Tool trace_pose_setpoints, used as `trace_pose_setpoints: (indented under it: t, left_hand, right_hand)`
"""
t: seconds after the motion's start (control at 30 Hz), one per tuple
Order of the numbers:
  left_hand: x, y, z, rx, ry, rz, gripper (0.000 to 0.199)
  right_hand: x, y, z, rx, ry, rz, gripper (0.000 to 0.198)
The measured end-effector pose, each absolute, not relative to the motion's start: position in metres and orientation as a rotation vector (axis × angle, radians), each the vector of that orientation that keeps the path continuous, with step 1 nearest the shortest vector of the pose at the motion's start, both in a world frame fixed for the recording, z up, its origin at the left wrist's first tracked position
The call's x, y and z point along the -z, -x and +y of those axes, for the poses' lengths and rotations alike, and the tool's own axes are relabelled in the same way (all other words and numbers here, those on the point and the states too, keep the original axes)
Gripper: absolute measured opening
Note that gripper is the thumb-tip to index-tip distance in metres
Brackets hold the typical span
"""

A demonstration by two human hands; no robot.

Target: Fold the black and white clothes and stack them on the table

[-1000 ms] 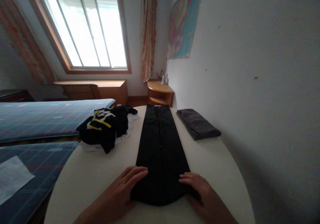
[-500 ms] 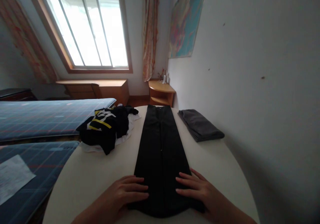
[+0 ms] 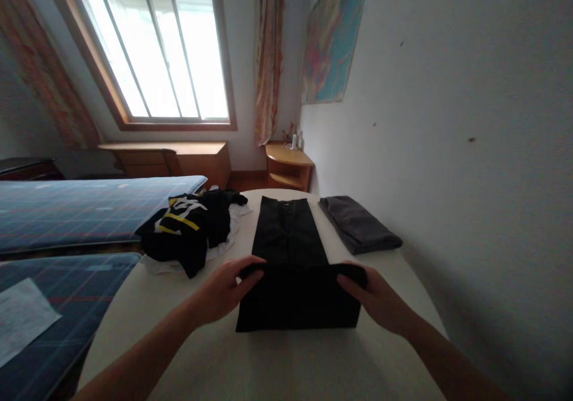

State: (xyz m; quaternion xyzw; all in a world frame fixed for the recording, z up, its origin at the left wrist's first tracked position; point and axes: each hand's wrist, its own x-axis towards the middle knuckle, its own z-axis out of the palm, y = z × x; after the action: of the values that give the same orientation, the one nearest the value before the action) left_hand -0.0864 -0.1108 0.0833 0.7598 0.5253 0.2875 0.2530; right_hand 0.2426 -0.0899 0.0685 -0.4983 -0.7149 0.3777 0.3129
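Note:
Black trousers point(image 3: 289, 234) lie lengthwise on the white round table point(image 3: 286, 365), with the waist at the far end. Their near end is raised and doubled back over the legs, making a dark fold toward me. My left hand point(image 3: 228, 290) pinches the left side of the lifted edge, thumb on the near side. At the right side, my right hand point(image 3: 373, 296) grips the same edge in a similar way. The fingertips behind the cloth are partly hidden.
A folded dark grey garment point(image 3: 358, 225) lies to the right on the table. On the left is a heap of clothes with a black, yellow-marked shirt point(image 3: 183, 234) on top. Blue plaid mattresses point(image 3: 89, 210) stand beyond the table's left edge; a wall point(image 3: 447, 210) is on the right.
Both hands were lying on the trousers' near end; now they hold that end, lifted and carried away from me over the rest. The waist has shifted slightly toward me.

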Motion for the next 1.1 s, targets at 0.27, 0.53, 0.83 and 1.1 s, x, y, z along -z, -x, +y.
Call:
trace_pose_setpoints:
  t: [0.27, 0.53, 0.83, 1.1]
  left_hand:
    - [-0.048, 0.078, -0.024, -0.974, -1.907, 1.409, 0.033]
    - [-0.021, 0.085, -0.025, -0.953, -1.787, 1.361, 0.039]
    - [-0.020, 0.086, -0.019, -0.996, -1.771, 1.406, 0.031]
    - [-0.014, 0.090, -0.016, -0.938, -1.771, 1.351, 0.036]
  right_hand:
    - [-0.050, -0.215, -0.005, -0.822, 1.273, -1.809, 0.039]
    - [-0.011, -0.211, 0.005, -0.772, 1.265, -1.878, 0.036]
    - [-0.006, -0.217, -0.011, -0.484, 1.234, -2.049, 0.062]
    - [0.003, -0.224, -0.011, -0.266, 1.386, -2.145, 0.056]
